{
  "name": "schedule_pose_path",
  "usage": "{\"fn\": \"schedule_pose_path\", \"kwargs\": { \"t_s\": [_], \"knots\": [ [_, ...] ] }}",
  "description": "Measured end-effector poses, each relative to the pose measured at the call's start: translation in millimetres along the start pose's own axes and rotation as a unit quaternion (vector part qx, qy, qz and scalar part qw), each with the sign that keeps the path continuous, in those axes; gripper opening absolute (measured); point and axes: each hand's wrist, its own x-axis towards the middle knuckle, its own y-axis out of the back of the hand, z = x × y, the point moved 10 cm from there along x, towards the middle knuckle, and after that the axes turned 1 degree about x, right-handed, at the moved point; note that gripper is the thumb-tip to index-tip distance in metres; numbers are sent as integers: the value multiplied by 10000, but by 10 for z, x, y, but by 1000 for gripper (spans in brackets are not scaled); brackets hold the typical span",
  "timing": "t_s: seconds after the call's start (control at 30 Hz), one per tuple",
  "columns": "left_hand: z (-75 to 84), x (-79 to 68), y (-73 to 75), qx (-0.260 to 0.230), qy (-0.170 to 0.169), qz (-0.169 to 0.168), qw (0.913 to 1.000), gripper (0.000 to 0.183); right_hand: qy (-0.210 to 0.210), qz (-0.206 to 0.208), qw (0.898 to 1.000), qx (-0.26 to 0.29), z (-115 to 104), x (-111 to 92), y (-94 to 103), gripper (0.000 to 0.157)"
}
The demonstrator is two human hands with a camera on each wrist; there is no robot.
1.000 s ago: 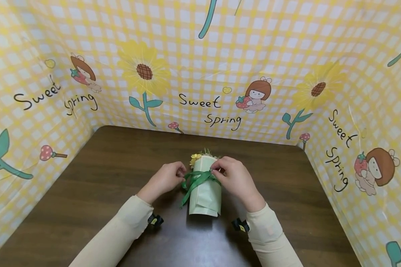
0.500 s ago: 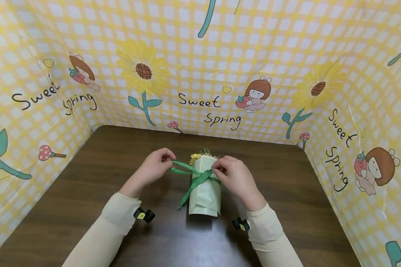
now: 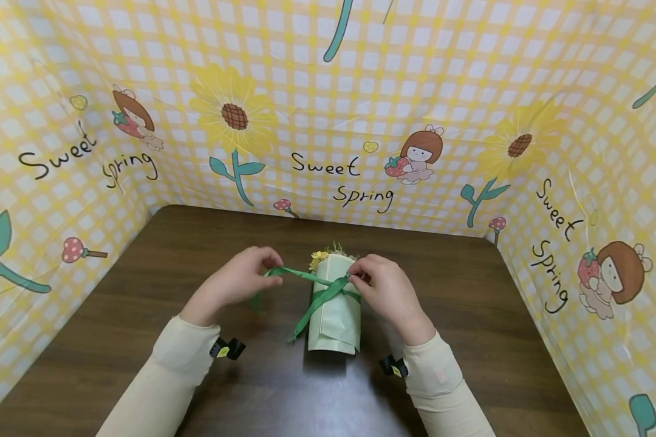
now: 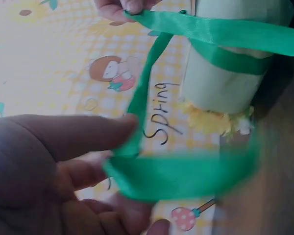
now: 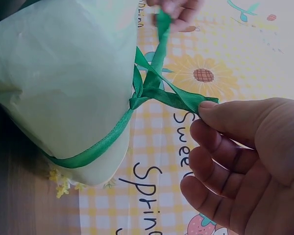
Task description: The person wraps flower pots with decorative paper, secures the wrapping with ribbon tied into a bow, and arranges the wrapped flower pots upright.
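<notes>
A bouquet wrapped in pale green paper (image 3: pixel 336 325) lies on the table, yellow flowers (image 3: pixel 318 258) showing at its far end. Around its middle runs a green ribbon (image 3: pixel 321 301), crossed in a knot on top. My right hand (image 3: pixel 390 291) pinches a folded loop of the ribbon between thumb and index finger, the other fingers loosely curled. To the left, my left hand (image 3: pixel 237 280) holds the other length of ribbon (image 4: pixel 149 73) between thumb and fingers, drawn out from the knot. Its loose end (image 4: pixel 186 176) hangs blurred past the fingers. One ribbon tail lies diagonally across the paper.
The dark brown wooden table (image 3: pixel 197 243) carries the bouquet. A yellow checked cloth (image 3: pixel 328 109) printed with flowers and lettering stands round its back and sides. A small black camera (image 3: pixel 228 348) sits at the left wrist, another (image 3: pixel 393 366) at the right.
My left hand has moved left from beside the bouquet, pulling a length of ribbon outward. The loop there has opened into a single strand with a hanging end. My right hand stays nearly still.
</notes>
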Motion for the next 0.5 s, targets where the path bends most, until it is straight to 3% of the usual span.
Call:
{"fn": "schedule_pose_path", "kwargs": {
  "t_s": [0.07,0.13,0.33,0.5],
  "knots": [
    [-5,18,-143,89,87,-392,9992,21,2,-12,10000,3,6,-5,3,8],
    [-4,52,-266,89,186,-520,9984,19,16,-28,10000,6,2,-3,-4,7],
    [243,118,-526,-407,-98,-362,9985,20,114,-51,9999,28,-22,-1,-21,6],
    [419,144,-613,-1008,-288,-265,9941,21,88,-81,9999,39,-1,3,-21,5]
  ]
}}
